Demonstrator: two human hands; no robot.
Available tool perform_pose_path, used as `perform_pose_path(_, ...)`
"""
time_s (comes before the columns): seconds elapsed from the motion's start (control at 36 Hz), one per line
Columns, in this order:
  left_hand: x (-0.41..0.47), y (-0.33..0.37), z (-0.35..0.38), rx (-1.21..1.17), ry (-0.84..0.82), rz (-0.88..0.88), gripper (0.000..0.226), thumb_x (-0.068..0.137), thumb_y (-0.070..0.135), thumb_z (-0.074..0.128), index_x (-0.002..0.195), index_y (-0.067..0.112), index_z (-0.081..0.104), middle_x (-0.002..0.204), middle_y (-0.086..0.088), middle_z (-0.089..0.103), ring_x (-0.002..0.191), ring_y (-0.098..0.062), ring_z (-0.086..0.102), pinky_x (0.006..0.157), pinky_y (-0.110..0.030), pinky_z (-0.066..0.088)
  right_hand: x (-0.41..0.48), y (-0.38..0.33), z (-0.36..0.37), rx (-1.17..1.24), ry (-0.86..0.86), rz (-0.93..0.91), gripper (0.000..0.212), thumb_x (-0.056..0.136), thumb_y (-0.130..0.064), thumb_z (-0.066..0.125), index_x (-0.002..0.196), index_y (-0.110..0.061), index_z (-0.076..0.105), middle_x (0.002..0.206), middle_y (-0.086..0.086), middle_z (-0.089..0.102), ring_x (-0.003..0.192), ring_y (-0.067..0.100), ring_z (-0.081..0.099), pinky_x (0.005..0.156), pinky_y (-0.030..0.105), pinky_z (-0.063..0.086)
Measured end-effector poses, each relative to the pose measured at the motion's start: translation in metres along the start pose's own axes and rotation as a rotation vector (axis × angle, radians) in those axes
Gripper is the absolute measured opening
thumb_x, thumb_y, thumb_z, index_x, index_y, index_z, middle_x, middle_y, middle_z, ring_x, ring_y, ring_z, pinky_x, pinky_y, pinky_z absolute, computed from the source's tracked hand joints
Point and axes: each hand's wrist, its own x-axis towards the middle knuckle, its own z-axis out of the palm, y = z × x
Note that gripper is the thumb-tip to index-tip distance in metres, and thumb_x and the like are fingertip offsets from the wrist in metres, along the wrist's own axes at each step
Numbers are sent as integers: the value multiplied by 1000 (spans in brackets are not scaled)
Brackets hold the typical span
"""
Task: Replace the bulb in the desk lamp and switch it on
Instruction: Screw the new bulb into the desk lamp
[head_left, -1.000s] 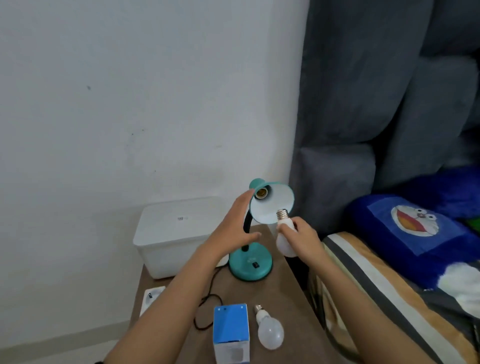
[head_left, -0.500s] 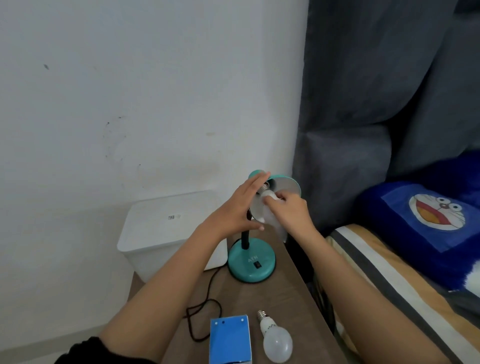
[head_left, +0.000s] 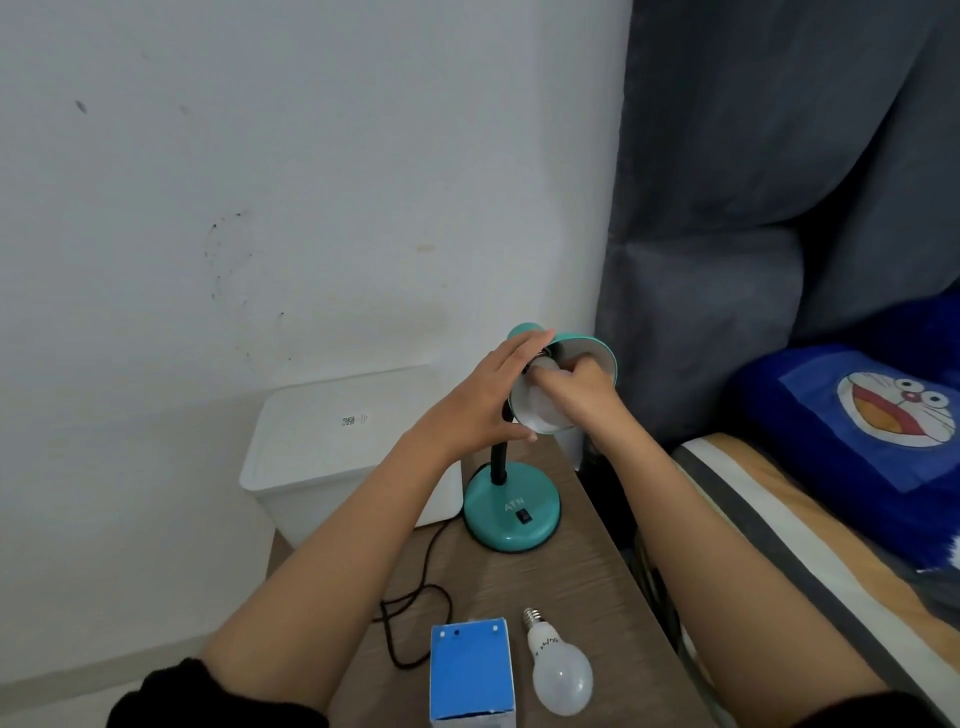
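A teal desk lamp stands on a brown table (head_left: 582, 582), its round base (head_left: 511, 514) carrying a black rocker switch (head_left: 524, 516). My left hand (head_left: 485, 400) grips the back of the teal shade (head_left: 597, 351) and the neck. Inside the shade, my right hand (head_left: 576, 389) is closed around a white bulb (head_left: 545, 410), whose base points into the socket; the socket itself is hidden by my fingers. A second white bulb (head_left: 558, 670) lies on the table near me, screw base pointing away.
A blue bulb box (head_left: 470, 670) stands left of the lying bulb. The lamp's black cord (head_left: 415, 603) loops across the table. A white lidded bin (head_left: 348, 447) sits behind left. A bed with a blue pillow (head_left: 857, 436) borders the right edge; dark curtain behind.
My right hand lifted the white bulb from below the shade up into it, toward the socket. My left hand stays on the shade. The camera moved closer.
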Motion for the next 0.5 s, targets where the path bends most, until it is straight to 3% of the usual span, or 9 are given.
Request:
perform_pose_path(0.08, -1, 2, 0, -18, 1, -7, 106, 66, 13, 82, 147, 26, 15, 152, 2, 21, 140, -12, 22, 116, -30, 23, -4, 0, -1, 3, -43, 25, 60, 66, -31, 70, 116, -5, 47, 109, 10, 59, 97, 26, 59, 78, 39, 52)
perform_pose_path(0.17, -2, 1, 0, -26, 12, -17, 105, 67, 14, 81, 147, 28, 15, 152, 4, 22, 140, -10, 21, 116, -32, 24, -9, 5, -1, 32, -41, 4, 60, 70, -26, 71, 120, -6, 45, 112, 8, 57, 98, 23, 57, 76, 35, 50)
perform_pose_path(0.33, -2, 1, 2, -26, 31, -17, 104, 68, 17, 81, 145, 35, 14, 151, 6, 23, 140, -10, 23, 116, -36, 26, -24, 16, 3, 88, 247, -207, 59, 72, -29, 76, 119, -8, 47, 117, 8, 56, 106, 23, 56, 80, 29, 45)
perform_pose_path(0.5, -4, 6, -2, -41, 8, -33, 100, 71, 18, 79, 147, 29, 14, 153, 5, 20, 140, -7, 19, 115, -25, 21, -34, 25, 9, -125, 300, -401, 51, 77, -23, 71, 118, -10, 44, 119, 10, 52, 107, 25, 51, 85, 35, 46)
